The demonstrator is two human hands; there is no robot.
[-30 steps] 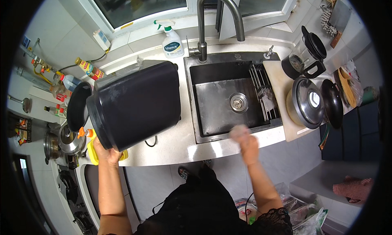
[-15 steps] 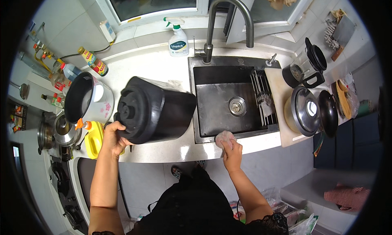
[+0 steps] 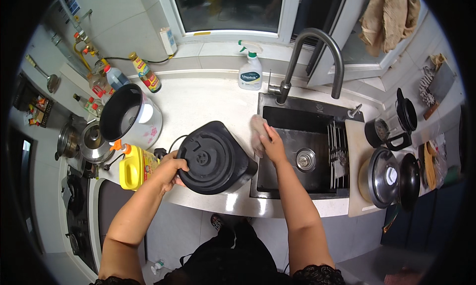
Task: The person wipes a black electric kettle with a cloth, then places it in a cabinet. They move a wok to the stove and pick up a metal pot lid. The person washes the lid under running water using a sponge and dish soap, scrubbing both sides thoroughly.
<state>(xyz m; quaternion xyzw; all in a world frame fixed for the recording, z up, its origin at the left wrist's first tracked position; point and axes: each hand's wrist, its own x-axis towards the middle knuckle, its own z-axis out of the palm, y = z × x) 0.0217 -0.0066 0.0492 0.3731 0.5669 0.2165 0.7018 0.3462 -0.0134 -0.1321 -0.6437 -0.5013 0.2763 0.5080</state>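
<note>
A black appliance body (image 3: 210,158) is tilted over the counter, its round, ridged face turned up toward me. My left hand (image 3: 171,170) grips its left edge, with the thumb on top and the other fingers partly hidden underneath. A dark cord runs behind it. At the sink's left rim, my right hand (image 3: 273,143) is closed on a crumpled, pale greyish-pink cloth (image 3: 257,131). Below that hand is the black sink (image 3: 285,178), with a round metal drain and a rack along its right side.
Left on the counter are a white pot (image 3: 151,119) with dark inside, a yellow pump jug (image 3: 131,171) and a sauce bottle (image 3: 146,74). A spray bottle (image 3: 250,72) stands behind, near the tall faucet (image 3: 337,62). At right, a lidded pot (image 3: 381,178) sits on a board (image 3: 358,151).
The view has shifted. The appliance has tipped, so its round face points more upward. My right hand and the cloth have moved from the sink's front edge to its left rim.
</note>
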